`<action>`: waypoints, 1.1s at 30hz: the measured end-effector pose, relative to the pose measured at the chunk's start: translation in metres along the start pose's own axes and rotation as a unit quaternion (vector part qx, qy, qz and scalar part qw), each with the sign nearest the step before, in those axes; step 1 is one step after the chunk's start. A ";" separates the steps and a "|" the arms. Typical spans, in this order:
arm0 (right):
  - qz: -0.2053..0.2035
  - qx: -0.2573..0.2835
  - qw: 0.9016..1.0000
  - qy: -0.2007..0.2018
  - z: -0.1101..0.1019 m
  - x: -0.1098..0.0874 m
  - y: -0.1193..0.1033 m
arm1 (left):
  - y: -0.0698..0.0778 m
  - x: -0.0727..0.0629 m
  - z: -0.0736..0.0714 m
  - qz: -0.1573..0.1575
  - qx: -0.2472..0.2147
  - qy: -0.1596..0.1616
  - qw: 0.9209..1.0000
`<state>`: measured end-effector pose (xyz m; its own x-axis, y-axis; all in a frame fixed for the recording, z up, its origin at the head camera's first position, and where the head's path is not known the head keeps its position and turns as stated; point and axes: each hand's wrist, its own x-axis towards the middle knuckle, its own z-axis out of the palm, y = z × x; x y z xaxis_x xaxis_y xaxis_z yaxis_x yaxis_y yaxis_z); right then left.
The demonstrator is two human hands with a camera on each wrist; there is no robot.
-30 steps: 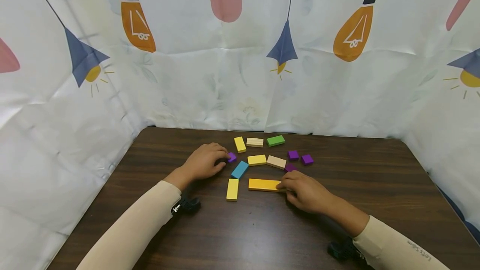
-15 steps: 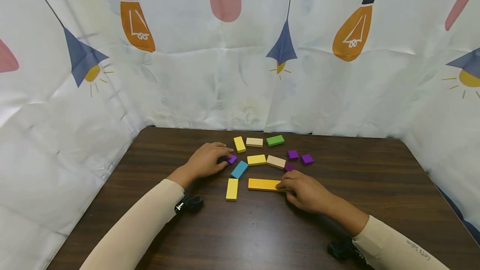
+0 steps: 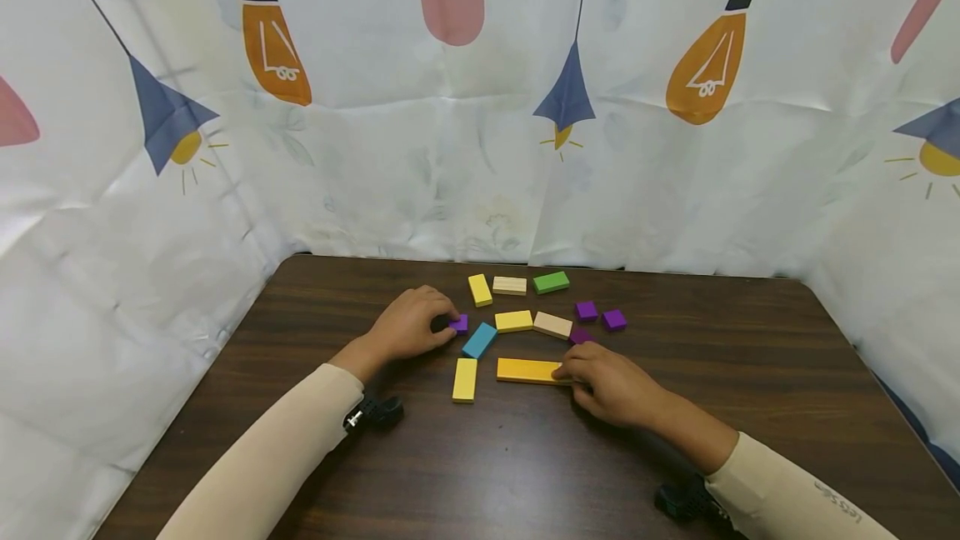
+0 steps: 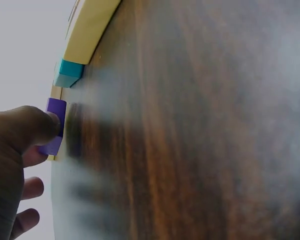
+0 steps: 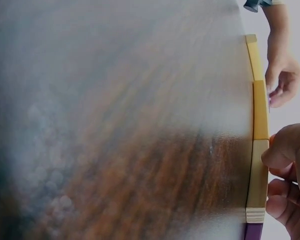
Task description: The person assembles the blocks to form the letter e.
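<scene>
My left hand [image 3: 412,323] pinches a small purple block [image 3: 461,324] between thumb and finger at the left of the group; the left wrist view shows the thumb on its face. My right hand [image 3: 618,384] rests with bent fingers at the right end of a long orange-yellow block [image 3: 525,370]. In the right wrist view, a plain wooden block [image 5: 257,175] lies end to end with that yellow one, beside the thumb; a dark purple block [image 5: 252,231] follows it. The right hand hides both in the head view. Whether its fingers grip is unclear.
Nearby lie a blue block [image 3: 479,341] and a yellow block [image 3: 465,380]. Behind are another yellow block [image 3: 513,322], a pale block [image 3: 552,325], a green block [image 3: 551,282] and several more. A patterned cloth [image 3: 450,173] hangs behind the brown table [image 3: 480,473].
The purple block at my left hand has turned and shifted slightly left and toward me, with the fingers now pinching it. The right hand stays in place.
</scene>
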<state>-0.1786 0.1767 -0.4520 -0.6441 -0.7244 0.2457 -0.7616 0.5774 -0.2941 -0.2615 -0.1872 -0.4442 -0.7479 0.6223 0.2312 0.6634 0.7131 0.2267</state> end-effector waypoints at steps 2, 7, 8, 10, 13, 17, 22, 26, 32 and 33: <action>0.002 0.000 1.000 -0.002 0.000 0.000 0.000 | 0.001 -0.001 -0.001 0.003 -0.003 0.008 1.000; 0.006 0.000 1.000 -0.006 0.000 -0.001 0.000 | 0.007 -0.003 -0.003 0.018 -0.013 0.025 0.999; 0.006 0.001 1.000 -0.006 0.000 -0.001 0.000 | 0.009 -0.003 -0.004 0.021 -0.016 0.028 0.999; 0.007 0.001 1.000 -0.006 0.000 -0.001 0.000 | 0.014 -0.004 -0.005 0.023 -0.020 0.028 0.999; 0.007 0.002 1.000 -0.006 0.001 -0.001 -0.001 | 0.021 -0.005 -0.005 0.024 -0.027 0.018 0.999; 0.008 0.003 1.000 -0.007 0.001 -0.001 -0.001 | 0.029 -0.006 -0.004 0.039 -0.035 0.014 0.999; 0.009 0.002 1.000 -0.008 0.001 -0.001 0.000 | 0.038 -0.008 -0.003 0.076 -0.049 0.031 0.995; 0.010 0.003 1.000 -0.010 0.000 -0.001 0.000 | 0.044 -0.010 -0.002 0.087 -0.058 0.025 0.994; 0.007 0.004 1.000 -0.008 0.000 0.000 0.000 | 0.052 -0.012 0.000 0.079 -0.064 0.004 0.995; 0.006 0.003 1.000 -0.006 0.000 0.000 0.001 | 0.052 -0.012 0.000 0.080 -0.062 0.003 0.995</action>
<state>-0.1788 0.1774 -0.4519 -0.6522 -0.7223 0.2302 -0.7534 0.5838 -0.3027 -0.2178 -0.1573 -0.4353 -0.6333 0.7216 0.2796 0.7715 0.5605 0.3010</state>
